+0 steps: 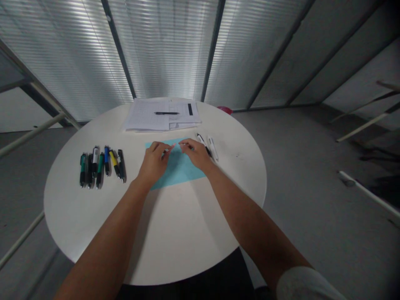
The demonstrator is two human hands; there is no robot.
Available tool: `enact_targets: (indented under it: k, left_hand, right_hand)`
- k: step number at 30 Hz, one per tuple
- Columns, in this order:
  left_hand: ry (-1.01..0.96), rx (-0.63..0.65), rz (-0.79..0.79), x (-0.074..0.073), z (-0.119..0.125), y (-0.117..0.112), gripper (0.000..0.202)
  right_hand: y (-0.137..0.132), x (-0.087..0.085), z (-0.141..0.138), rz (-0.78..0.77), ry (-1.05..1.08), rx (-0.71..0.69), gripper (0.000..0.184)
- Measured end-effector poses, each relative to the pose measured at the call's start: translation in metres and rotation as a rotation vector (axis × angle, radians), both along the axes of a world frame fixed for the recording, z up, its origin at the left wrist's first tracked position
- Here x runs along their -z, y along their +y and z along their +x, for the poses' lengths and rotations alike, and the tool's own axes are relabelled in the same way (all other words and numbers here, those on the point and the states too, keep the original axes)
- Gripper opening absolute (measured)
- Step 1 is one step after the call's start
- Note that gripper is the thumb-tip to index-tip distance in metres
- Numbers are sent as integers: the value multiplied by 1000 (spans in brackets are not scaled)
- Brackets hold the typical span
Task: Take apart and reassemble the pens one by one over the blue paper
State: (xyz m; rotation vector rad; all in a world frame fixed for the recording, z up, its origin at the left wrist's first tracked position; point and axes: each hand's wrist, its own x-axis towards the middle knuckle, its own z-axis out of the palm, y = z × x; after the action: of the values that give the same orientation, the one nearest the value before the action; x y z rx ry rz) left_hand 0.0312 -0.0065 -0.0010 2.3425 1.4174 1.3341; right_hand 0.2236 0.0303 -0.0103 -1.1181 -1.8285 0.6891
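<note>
A light blue sheet [179, 168] lies on the round white table, and both hands are over its upper part. My left hand [154, 162] is closed in a pinch, with a small pale tip showing at the thumb and forefinger. Facing it a short gap away, my right hand [196, 154] also pinches, and a tiny thin piece seems to show at its fingertips. Both pieces are too small to name. Just right of my right hand lie a black-and-white pen [204, 144] and a white pen-like piece [213, 148].
Several pens, among them a green pen [83, 170] and a yellow pen [114, 162], lie in a row on the left of the table [175, 237]. Stacked papers [148, 114] with a black pen [167, 113] on top lie at the back. A red object [225, 110] shows beyond the far edge.
</note>
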Motion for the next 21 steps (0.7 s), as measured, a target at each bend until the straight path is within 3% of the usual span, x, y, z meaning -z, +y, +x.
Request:
enact_targets:
  k: [5, 8, 13, 21]
  left_hand:
    - [-21, 124, -10, 4, 10, -4, 11]
    - [-49, 68, -82, 5, 7, -3, 15]
    - [-234, -155, -243, 8, -8, 5, 25]
    - [-612, -135, -416, 7, -19, 14, 22]
  right_hand:
    - [1, 1, -2, -80, 67, -77, 23]
    - [8, 4, -1, -155, 232, -85, 28]
    - [18, 5, 3, -238, 513, 66, 31]
    - [19, 0, 4, -313, 645, 137, 27]
